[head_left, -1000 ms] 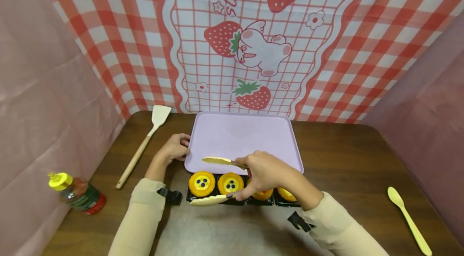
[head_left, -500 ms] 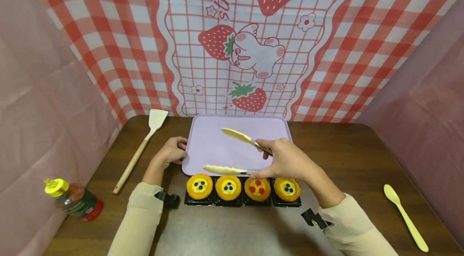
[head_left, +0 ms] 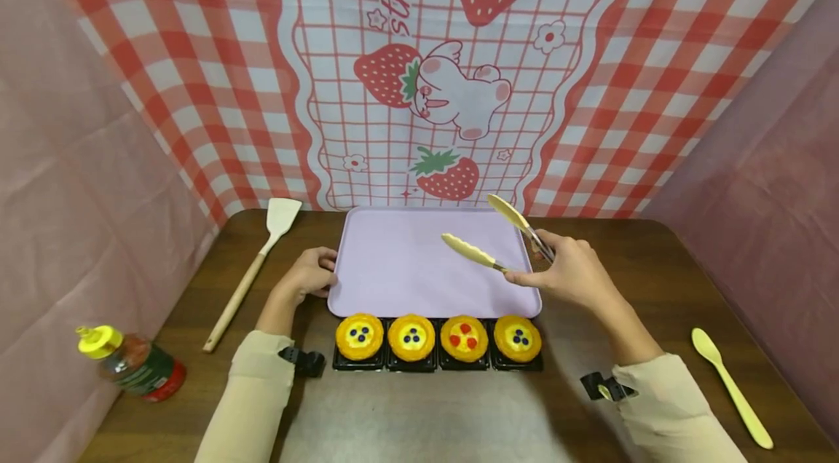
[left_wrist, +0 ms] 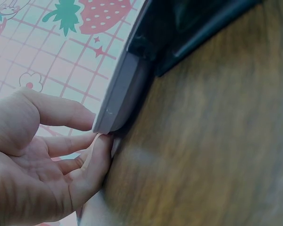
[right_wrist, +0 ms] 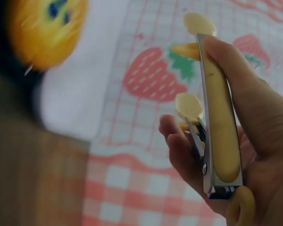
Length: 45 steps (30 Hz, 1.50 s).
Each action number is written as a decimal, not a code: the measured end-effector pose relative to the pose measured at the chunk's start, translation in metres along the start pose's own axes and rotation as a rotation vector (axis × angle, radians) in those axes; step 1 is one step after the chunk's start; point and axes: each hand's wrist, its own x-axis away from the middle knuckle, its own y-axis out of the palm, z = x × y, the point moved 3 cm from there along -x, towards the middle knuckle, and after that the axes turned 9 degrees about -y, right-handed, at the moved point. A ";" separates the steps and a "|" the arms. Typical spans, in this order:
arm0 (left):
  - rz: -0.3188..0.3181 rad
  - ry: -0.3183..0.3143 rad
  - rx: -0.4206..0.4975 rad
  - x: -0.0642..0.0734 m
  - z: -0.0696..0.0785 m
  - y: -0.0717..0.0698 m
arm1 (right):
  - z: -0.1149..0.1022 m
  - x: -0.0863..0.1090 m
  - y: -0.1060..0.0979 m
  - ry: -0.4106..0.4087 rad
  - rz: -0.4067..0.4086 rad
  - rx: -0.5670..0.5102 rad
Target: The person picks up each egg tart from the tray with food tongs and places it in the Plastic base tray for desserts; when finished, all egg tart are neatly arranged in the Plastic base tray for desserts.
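Note:
A lilac tray (head_left: 426, 259) lies at the back of the table. My left hand (head_left: 309, 274) pinches its left rim; in the left wrist view the thumb and fingers (left_wrist: 101, 146) meet at the tray's edge. Over the tray's right side, my right hand (head_left: 570, 270) holds a pair of food tongs (head_left: 468, 250) with cream tips, their arms spread and nothing between them. Along the tray's front edge stands a row of several tarts in black holders. One tart (head_left: 464, 338) has red pieces on top; the others, such as the leftmost tart (head_left: 359, 337), carry dark blue berries.
A white spatula (head_left: 252, 277) with a wooden handle lies at the left. Nearer on that side stands a squeeze bottle (head_left: 140, 367) with a yellow cap. A pale yellow spoon (head_left: 730, 386) lies at the far right. A patterned cloth (head_left: 419, 84) hangs behind the table.
My right hand has carried the tongs from above the tarts back and to the right, over the tray's right side. The left hand stays at the tray's rim.

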 end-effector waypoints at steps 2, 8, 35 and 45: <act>0.004 0.001 0.001 0.000 0.000 -0.001 | 0.013 0.002 0.001 0.031 0.028 0.008; 0.008 -0.001 0.002 0.000 0.001 -0.001 | 0.049 0.010 0.010 0.177 0.160 0.039; -0.007 -0.004 0.004 0.000 0.001 0.001 | 0.103 0.026 0.050 0.494 0.301 0.067; -0.007 -0.010 -0.003 0.002 0.000 -0.002 | 0.098 0.031 0.056 0.555 0.255 0.087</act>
